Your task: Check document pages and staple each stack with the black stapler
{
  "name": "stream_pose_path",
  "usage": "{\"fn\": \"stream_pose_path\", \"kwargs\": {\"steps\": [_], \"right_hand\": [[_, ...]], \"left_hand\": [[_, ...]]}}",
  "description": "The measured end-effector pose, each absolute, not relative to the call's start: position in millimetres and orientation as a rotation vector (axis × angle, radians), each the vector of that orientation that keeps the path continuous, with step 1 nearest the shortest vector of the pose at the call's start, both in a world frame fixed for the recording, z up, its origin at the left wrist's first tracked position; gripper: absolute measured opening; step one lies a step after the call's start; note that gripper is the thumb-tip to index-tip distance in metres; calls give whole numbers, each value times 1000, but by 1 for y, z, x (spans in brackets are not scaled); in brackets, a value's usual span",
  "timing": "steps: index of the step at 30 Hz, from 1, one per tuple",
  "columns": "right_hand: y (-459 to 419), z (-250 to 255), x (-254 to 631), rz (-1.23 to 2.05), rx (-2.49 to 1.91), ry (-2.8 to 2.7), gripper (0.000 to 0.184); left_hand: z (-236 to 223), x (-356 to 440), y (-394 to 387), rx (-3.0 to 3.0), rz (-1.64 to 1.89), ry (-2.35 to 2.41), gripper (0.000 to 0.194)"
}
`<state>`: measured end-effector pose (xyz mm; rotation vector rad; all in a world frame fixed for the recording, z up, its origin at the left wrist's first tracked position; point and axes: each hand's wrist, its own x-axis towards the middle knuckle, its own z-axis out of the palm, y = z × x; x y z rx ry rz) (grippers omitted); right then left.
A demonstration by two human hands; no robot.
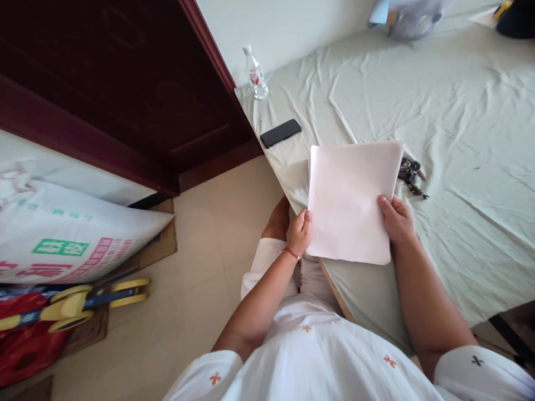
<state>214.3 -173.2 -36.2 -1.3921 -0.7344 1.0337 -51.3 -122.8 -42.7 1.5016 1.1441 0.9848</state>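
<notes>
Between my two hands is a stack of white paper (353,203), held over the near edge of the cloth-covered table. My left hand (301,233) grips its left edge, fingers closed, with a red string bracelet on the wrist. On the opposite side my right hand (397,219) is closed on the right edge, thumb lying on the top sheet. The top sheet looks blank. A bunch of keys (412,175) lies on the cloth just right of the stack, partly hidden by it. Beyond the stack's upper left corner rests a black phone (281,133).
A clear plastic bottle (256,75) stands at the table's far left corner by the wall. Wrinkled pale green cloth (472,133) covers the table. A plastic bag (413,19) sits at the back. Left on the floor are a large white sack (79,234) and a yellow-wheeled toy (75,303).
</notes>
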Motion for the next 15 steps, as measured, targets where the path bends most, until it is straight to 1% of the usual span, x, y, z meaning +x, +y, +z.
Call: {"fn": "stream_pose_path", "kwargs": {"steps": [5, 10, 15], "right_hand": [[-171, -36, 215, 1042, -1409, -750, 57], [-171, -33, 215, 1010, -1453, -751, 57], [-172, -32, 215, 1012, -1474, -720, 61]], "left_hand": [[-47, -51, -125, 1548, 942, 1197, 68], [-44, -45, -129, 1647, 944, 1256, 69], [-43, -48, -128, 1572, 920, 1212, 70]]}}
